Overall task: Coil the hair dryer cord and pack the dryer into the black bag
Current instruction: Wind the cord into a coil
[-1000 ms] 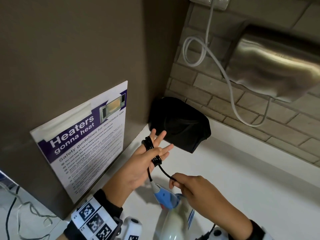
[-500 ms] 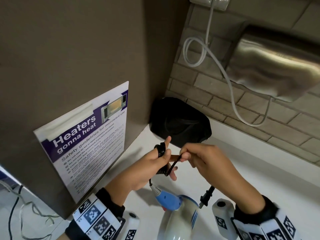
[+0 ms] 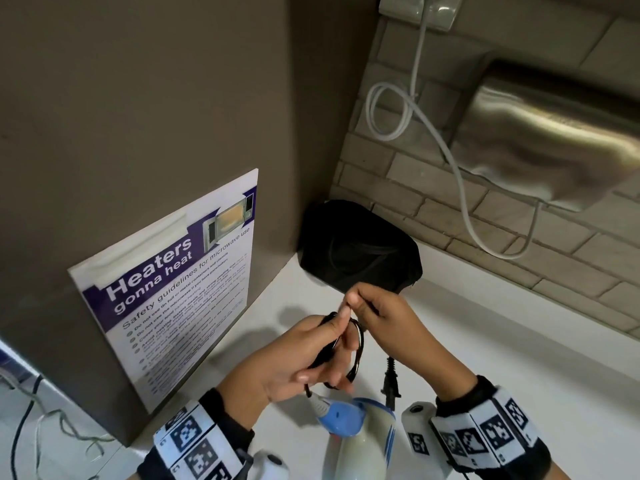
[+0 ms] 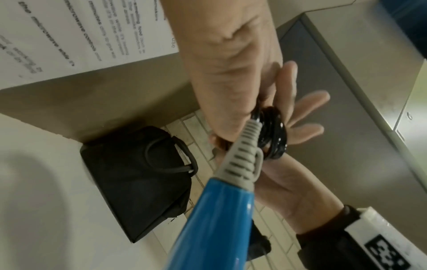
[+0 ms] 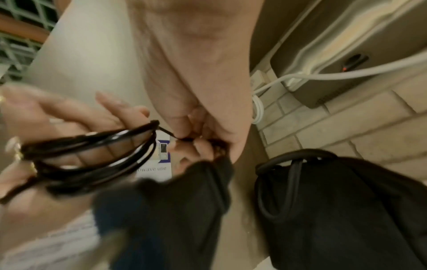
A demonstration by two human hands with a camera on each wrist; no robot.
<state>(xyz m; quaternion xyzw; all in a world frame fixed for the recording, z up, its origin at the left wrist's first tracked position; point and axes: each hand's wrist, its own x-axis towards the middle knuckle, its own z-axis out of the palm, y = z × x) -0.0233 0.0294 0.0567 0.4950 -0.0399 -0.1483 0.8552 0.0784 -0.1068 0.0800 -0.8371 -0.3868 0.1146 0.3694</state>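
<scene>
The white worktop in front of you meets a brown panel carrying a microwave safety poster and a brick wall with a steel hand dryer and its white cable. The black bag sits in the corner where panel and wall meet, handles up, just beyond your hands. The hair dryer hangs low between your wrists, its blue handle end and grey strain relief pointing up toward your left hand. That hand's grip is wrapped by the coiled black cord, several loops lying around the fingers. Your right hand pinches the free run of cord between thumb and fingertips, just beside the coil. The plug dangles below your right hand, apparently clear of the worktop, though the view is too blurred to be sure.
</scene>
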